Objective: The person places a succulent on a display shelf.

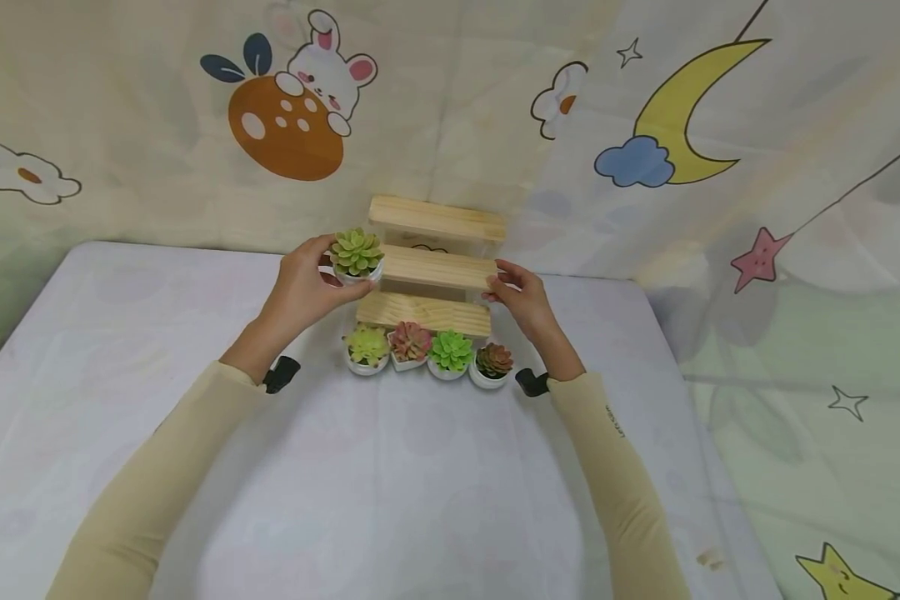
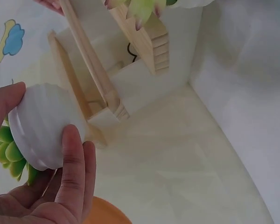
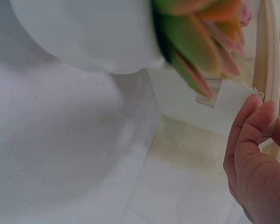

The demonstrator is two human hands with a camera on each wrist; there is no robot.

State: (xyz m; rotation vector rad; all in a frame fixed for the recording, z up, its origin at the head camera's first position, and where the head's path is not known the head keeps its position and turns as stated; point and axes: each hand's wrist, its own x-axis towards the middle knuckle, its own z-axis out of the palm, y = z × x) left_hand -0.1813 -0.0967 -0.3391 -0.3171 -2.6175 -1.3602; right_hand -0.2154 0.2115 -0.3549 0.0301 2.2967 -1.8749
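At the left end of the middle board [image 1: 442,267] of a stepped wooden stand [image 1: 424,313], in the head view: a green succulent [image 1: 356,250], just to the right of the left hand [image 1: 303,279] and pinched in it, so much nearer to this hand than to the other. From there, with its long axis from left to right, the board; whether touching the plant or apart from it, cannot tell. At the opposite end, the right hand [image 1: 525,296], with thumb and fingers pinching the same board. On the pale counter [image 1: 420,483], before the lowest step, four rosettes in white pots: yellow-green [image 1: 367,344], pink [image 1: 410,342], bright green [image 1: 451,352], brown-red [image 1: 493,360].

In the left wrist view, between thumb and fingers, a white pot [image 2: 44,123], rounded and softly ribbed; behind it, light wood with straight-cut ends.

In the right wrist view, fingertips on a narrow board end; close to the lens, thick red-edged leaves [image 3: 191,42], blurred.
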